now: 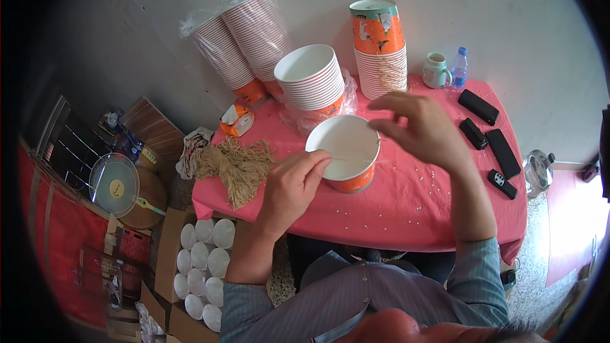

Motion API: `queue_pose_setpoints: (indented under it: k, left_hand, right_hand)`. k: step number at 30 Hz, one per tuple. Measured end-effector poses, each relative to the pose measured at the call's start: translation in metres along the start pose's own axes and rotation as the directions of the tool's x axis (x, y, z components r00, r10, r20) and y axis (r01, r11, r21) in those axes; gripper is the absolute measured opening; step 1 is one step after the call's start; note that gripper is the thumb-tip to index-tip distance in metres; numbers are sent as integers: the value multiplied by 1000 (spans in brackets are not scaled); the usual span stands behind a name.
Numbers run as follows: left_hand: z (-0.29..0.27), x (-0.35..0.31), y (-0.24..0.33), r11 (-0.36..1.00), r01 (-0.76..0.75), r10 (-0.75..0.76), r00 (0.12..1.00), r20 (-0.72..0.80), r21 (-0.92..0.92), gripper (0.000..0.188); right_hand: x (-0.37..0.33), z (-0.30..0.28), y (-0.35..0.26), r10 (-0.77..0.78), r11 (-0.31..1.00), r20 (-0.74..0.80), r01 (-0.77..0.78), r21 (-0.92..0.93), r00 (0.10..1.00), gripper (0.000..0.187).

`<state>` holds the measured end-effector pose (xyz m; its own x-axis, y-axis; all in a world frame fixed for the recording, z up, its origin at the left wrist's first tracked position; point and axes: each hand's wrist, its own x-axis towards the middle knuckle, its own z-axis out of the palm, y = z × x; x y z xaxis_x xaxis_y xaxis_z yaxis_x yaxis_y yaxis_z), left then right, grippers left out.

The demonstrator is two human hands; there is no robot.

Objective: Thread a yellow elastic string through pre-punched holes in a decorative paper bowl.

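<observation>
A white-lined orange paper bucket (356, 184) stands on the table in front of me. At its near left rim, my left hand (293, 181) is closed in a pinch on a thin twine (343, 159) that runs across the mouth of the bucket. My right hand (419, 128) is raised at the bucket's right rim, thumb and fingers apart, with nothing visible between them. A small bit of twine shows at the right rim, below the right fingers. To the left of my left hand lies a heap of tan twine strands (236, 168).
Behind the bucket stand nested paper buckets (309, 82), a taller stack (381, 57) and plastic-wrapped stacks (232, 44). A mug (436, 71), a bottle (460, 67) and black devices (502, 152) sit at right. White beads dot the pink cloth (305, 216). A carton (166, 260) of clear cups stands lower left.
</observation>
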<state>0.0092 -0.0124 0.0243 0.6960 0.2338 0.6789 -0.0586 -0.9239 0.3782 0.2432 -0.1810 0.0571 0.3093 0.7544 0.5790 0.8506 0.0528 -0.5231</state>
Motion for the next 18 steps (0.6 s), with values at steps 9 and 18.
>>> queue_pose_setpoints:
  k: [9,18]
  left_hand:
    - [11,-7,-2,999,6,-6,1000,4,-46,13]
    - [11,-18,-17,935,197,-186,980,65,-293,17]
  right_hand:
    - [-1,63,-10,-181,914,241,73,399,954,31]
    - [-2,65,-5,-174,963,250,111,244,952,17]
